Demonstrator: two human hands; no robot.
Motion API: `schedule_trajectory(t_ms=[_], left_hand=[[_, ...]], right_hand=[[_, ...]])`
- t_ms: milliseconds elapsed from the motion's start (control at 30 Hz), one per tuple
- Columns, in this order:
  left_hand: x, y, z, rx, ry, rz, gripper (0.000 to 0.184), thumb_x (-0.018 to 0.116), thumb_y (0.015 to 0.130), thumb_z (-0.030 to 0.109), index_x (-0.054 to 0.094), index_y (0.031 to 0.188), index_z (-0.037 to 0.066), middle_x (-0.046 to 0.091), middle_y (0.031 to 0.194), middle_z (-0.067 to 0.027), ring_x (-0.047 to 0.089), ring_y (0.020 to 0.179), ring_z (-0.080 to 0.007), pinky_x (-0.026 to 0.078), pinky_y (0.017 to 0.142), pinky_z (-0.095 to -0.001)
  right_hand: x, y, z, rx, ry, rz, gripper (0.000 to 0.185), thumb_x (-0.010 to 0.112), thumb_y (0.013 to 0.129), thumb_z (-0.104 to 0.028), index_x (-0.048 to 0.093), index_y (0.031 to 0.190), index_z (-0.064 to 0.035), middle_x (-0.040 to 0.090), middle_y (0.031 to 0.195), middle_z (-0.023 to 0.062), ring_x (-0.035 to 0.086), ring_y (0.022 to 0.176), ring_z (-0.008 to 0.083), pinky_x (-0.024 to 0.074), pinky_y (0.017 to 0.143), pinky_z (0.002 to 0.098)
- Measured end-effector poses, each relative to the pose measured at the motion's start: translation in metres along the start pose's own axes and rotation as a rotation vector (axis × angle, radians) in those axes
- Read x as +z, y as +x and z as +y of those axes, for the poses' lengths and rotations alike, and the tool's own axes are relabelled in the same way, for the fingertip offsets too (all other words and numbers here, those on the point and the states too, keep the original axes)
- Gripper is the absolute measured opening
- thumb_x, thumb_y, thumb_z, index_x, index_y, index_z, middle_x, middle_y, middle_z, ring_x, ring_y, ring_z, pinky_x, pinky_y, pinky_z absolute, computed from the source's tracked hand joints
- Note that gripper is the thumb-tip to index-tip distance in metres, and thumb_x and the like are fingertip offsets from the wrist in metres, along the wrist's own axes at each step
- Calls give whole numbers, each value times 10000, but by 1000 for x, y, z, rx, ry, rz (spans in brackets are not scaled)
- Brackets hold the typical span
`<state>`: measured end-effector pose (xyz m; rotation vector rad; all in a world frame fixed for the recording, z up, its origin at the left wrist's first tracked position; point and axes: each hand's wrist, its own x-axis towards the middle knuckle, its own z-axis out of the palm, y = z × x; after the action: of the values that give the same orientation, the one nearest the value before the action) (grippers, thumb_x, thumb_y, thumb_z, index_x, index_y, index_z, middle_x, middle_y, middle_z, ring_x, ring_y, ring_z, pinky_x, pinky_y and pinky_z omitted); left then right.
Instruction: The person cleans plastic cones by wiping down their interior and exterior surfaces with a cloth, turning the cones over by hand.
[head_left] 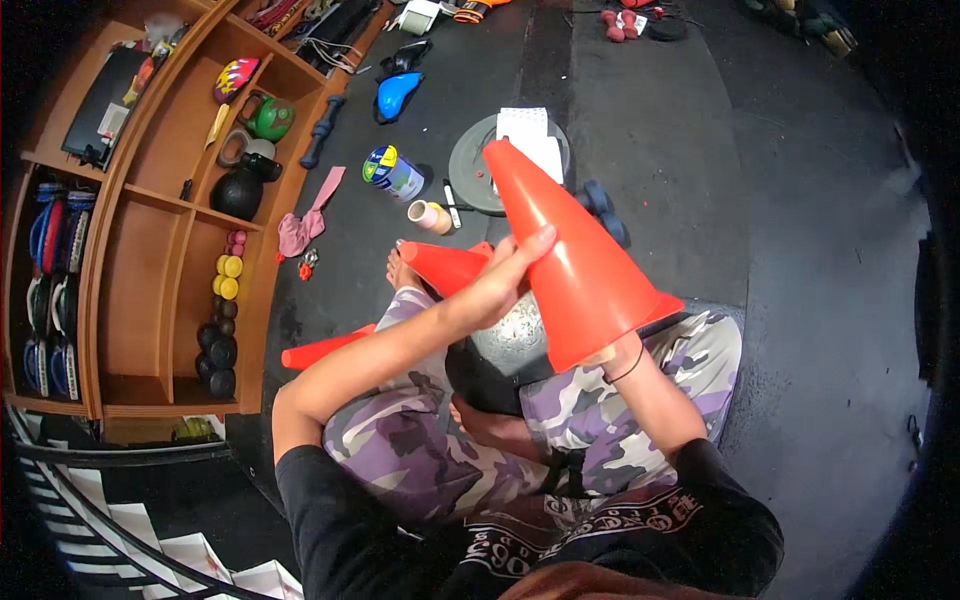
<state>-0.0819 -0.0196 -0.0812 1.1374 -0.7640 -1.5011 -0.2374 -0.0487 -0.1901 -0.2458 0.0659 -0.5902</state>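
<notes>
My left hand grips the side of an orange cone, with its thumb across the outer wall. The cone leans, its narrow tip toward the upper left and its wide base toward my right arm. My right hand reaches into that base; its fingers are hidden inside. Behind my left forearm lies a second orange cone, partly covered. Another orange piece, probably a cone too, shows beside my left elbow. Between my legs is a shiny grey, wet-looking surface, partly hidden by the held cone.
Ahead are a blue-white tin, a tan roll, a marker and a round grey plate with white paper. Dumbbells lie right of it. A pink cloth is near the wooden shelf at left.
</notes>
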Motion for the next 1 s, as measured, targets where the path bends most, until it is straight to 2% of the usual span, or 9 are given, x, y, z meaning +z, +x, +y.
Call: schedule_trajectory(t_ms=[133, 167, 267, 367, 433, 667, 833, 967, 1000], left_hand=[[-34, 1, 19, 191, 30, 149, 476, 588, 946, 430, 545, 1190, 24, 629, 1137, -60, 631, 990, -160, 519, 867, -314], [-63, 4, 21, 197, -13, 202, 659, 589, 904, 541, 428, 1345, 78, 574, 1257, -69, 564, 1154, -210, 448, 1023, -411], [-101, -21, 75, 416, -220, 455, 692, 574, 890, 581, 454, 1355, 83, 545, 1343, -83, 519, 1240, -240, 380, 1088, -446], [-171, -77, 98, 605, -289, 723, 829, 547, 823, 700, 410, 1418, 140, 431, 1460, -84, 407, 1340, -278, 292, 1124, -514], [-198, -135, 106, 663, -333, 959, 855, 573, 791, 717, 403, 1420, 163, 397, 1481, -72, 371, 1356, -286, 285, 1115, -540], [-267, -336, 93, 861, 151, 1384, 714, 657, 851, 549, 442, 1357, 93, 537, 1317, -81, 537, 1184, -233, 447, 996, -446], [-260, -367, 48, 492, 893, 1613, 451, 751, 853, 315, 602, 1126, -11, 660, 1070, -101, 623, 965, -168, 491, 870, -326], [-250, -341, 22, 567, 739, 1649, 465, 792, 809, 304, 618, 1076, -36, 678, 1024, -110, 640, 919, -167, 498, 846, -321], [-259, -343, 10, 365, 781, 1673, 496, 805, 792, 308, 610, 1085, -42, 683, 1027, -124, 648, 911, -170, 504, 834, -322]], right_hand=[[48, 10, -15, 158, 481, -33, 520, 535, 961, -210, 388, 1420, -15, 553, 1327, 128, 616, 1112, 261, 494, 977, 378], [53, 19, -20, 54, 173, -131, 553, 523, 935, -114, 345, 1446, -1, 513, 1378, 145, 574, 1191, 265, 462, 1020, 384], [57, 24, -20, 58, 125, -224, 635, 504, 916, -47, 247, 1494, 0, 411, 1468, 170, 459, 1322, 279, 366, 1109, 383], [55, 24, -24, 17, 109, -210, 478, 464, 942, -83, 395, 1399, 37, 538, 1339, 194, 570, 1196, 307, 445, 1043, 397], [44, 25, -28, 12, -14, 128, 428, 488, 956, -144, 476, 1338, 47, 604, 1251, 183, 627, 1097, 285, 495, 969, 380], [-58, 43, -44, 12, 22, 49, 388, 456, 994, -239, 574, 1239, 38, 638, 1217, 150, 616, 1111, 272, 468, 977, 386], [-63, 49, -42, -5, -61, 137, 438, 445, 997, -271, 540, 1266, 60, 623, 1223, 178, 619, 1096, 294, 479, 970, 394], [-57, 48, -36, 68, -75, 99, 439, 455, 993, -278, 538, 1294, 30, 613, 1262, 158, 612, 1121, 292, 464, 984, 392], [-55, 47, -33, 65, -96, 109, 439, 445, 995, -284, 537, 1294, 23, 612, 1263, 156, 617, 1111, 290, 475, 966, 396]])
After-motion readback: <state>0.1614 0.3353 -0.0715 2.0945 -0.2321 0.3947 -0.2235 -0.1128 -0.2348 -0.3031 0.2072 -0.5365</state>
